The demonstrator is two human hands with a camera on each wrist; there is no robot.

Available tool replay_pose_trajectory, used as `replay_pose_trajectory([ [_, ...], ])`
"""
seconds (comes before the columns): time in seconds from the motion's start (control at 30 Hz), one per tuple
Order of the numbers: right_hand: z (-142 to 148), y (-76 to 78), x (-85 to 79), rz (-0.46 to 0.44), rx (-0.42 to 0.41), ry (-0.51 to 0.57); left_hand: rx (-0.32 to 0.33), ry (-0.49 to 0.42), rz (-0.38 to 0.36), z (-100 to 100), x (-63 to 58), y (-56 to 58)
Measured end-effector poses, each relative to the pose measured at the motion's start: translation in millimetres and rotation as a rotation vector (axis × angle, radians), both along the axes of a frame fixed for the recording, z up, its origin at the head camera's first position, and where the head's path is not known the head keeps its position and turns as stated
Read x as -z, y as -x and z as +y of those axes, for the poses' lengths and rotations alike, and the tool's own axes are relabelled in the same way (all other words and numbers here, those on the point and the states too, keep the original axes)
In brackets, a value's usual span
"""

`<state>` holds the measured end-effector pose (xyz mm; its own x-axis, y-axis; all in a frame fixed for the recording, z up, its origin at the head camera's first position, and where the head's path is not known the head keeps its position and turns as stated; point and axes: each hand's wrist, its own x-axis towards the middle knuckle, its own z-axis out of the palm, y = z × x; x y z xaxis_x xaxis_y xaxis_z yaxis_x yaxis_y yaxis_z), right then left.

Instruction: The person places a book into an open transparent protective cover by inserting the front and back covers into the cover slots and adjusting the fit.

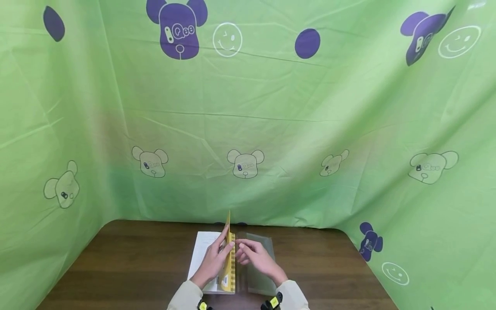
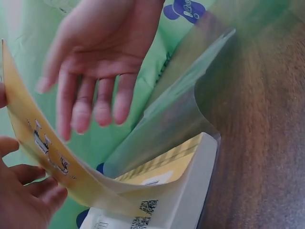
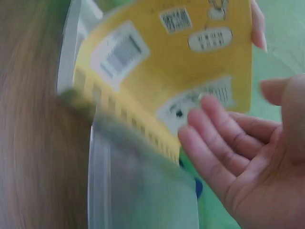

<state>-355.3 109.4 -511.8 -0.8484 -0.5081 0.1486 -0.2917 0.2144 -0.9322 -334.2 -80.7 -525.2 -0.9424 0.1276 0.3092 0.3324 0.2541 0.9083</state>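
Note:
A book with white pages (image 1: 202, 252) lies open on the table, its yellow cover (image 2: 62, 167) lifted upright. My left hand (image 1: 212, 261) holds this cover, with the thumb on its right face and the fingers on the left. A barcode and a QR code show on the cover in the right wrist view. To the right of the spine spreads a clear plastic book sleeve (image 1: 260, 275), partly raised in the left wrist view. Over the sleeve hovers my right hand (image 1: 258, 257), its fingers loosely extended near the spine and nothing in its grasp.
The brown wooden table (image 1: 321, 267) carries the book near its middle. Green cloth (image 1: 248, 129) with bear and smiley prints hangs behind the table and along both sides.

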Motion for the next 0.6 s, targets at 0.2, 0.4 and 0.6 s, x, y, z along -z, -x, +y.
replay_pose_trajectory([
  [0.2,37.1,0.0,6.4,0.146,0.021,-0.295,0.025,0.023,-0.015,0.5,0.3,0.0],
  [0.4,67.0,-7.1,10.9,0.115,-0.034,-0.557,-0.006,0.092,0.024,1.4,4.3,3.5],
  [0.6,77.9,-10.2,13.4,0.107,-0.055,-0.645,-0.030,0.196,0.045,5.2,4.3,5.9],
])
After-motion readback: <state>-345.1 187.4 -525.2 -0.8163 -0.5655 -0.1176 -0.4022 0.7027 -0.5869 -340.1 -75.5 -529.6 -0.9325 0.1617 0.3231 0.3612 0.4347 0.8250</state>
